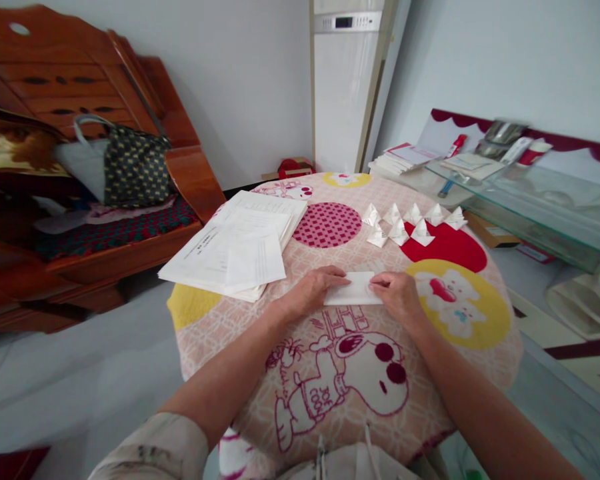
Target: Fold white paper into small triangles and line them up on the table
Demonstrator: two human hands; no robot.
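Observation:
A folded strip of white paper (353,291) lies on the round table, between my two hands. My left hand (320,285) is closed on the strip's left end, fingers pointing right across it. At the other end my right hand (399,292) pinches the paper between thumb and fingers. Beyond my right hand stand several folded white paper pieces (393,215) with pointed tops, in two rows. To the left of my hands rests a stack of printed sheets (215,240), with a smaller folded sheet (257,259) on top.
A patterned cloth (300,360) covers the table. To the left is a wooden bench (180,173) with a dark patterned bag (135,167). At right, a glass shelf (545,207) holds a metal pot and a cup. A white air conditioner (340,93) stands behind.

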